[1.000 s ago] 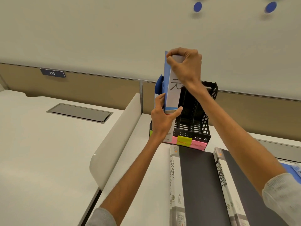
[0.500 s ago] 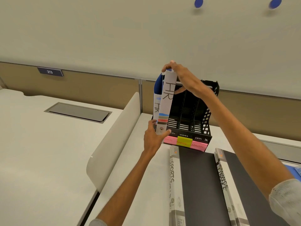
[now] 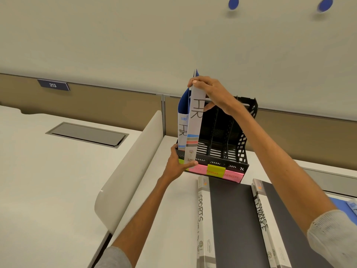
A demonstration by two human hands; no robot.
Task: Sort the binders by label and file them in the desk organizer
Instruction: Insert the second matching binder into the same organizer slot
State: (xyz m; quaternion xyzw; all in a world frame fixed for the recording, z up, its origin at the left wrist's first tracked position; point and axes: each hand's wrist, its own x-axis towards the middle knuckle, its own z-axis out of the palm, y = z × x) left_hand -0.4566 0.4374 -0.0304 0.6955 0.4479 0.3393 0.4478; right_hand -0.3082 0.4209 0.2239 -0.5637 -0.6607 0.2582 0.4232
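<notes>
A black mesh desk organizer (image 3: 234, 151) stands at the back of the desk, with pink and yellow labels (image 3: 215, 171) along its front. A white-spined binder marked HR (image 3: 194, 130) stands upright in the leftmost slot. My right hand (image 3: 210, 93) grips its top. My left hand (image 3: 176, 164) holds its lower end at the organizer's front left corner. A second HR binder (image 3: 182, 128) with a blue cover stands just left of it in the same slot. Two black binders lie flat in front: SPORTS (image 3: 201, 209) and FINANCE (image 3: 261, 215).
A white curved divider (image 3: 131, 167) separates this desk from the left desk, which has a grey cable hatch (image 3: 87, 133). A tan partition with a "213" plate (image 3: 53, 85) runs behind. Something blue (image 3: 343, 205) lies at the right edge.
The HR binder has come down from above the organizer into its leftmost slot, and both hands lowered with it. Its spine now faces me.
</notes>
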